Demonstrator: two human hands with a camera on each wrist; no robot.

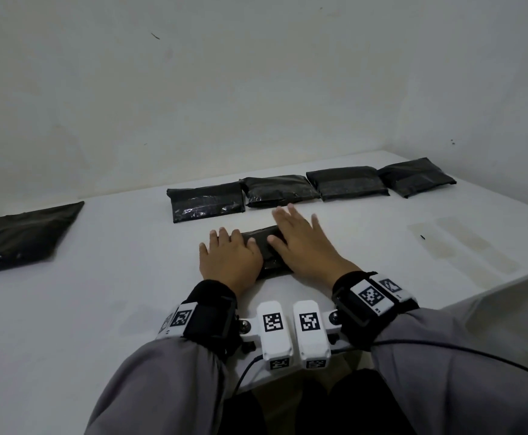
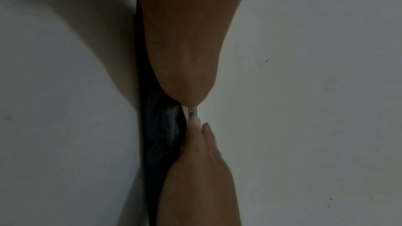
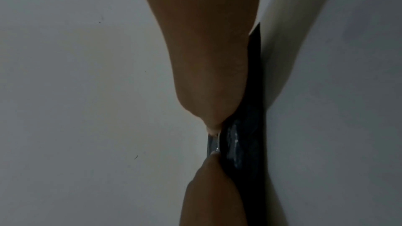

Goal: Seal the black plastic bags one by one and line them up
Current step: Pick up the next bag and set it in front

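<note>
Both my hands lie flat on one black bag (image 1: 269, 243) near the front edge of the white table (image 1: 99, 293). My left hand (image 1: 229, 259) presses on the left part of this bag with straight, slightly spread fingers; nothing is gripped. My right hand (image 1: 300, 243) presses on the right part, fingers straight and reaching past the far edge of the bag. Only a narrow strip of the bag shows between the two hands.

In the left wrist view, my left hand (image 2: 180, 40) covers the bag (image 2: 161, 135), and the fingers of my other hand (image 2: 195, 169) meet it on the glossy plastic. The right wrist view shows the same contact from the other side: right hand (image 3: 208, 75) on the bag (image 3: 241, 143). I cannot tell from these views whether the flap is stuck down.

Behind my hands, four sealed bags lie in a row along the back of the table, touching or just beside each other: first (image 1: 206, 200), second (image 1: 280, 189), third (image 1: 347, 182), fourth (image 1: 416, 175). A flat, unsealed-looking bag (image 1: 21, 237) lies well apart at the left. Pale strips (image 1: 463, 243) lie at the right.
</note>
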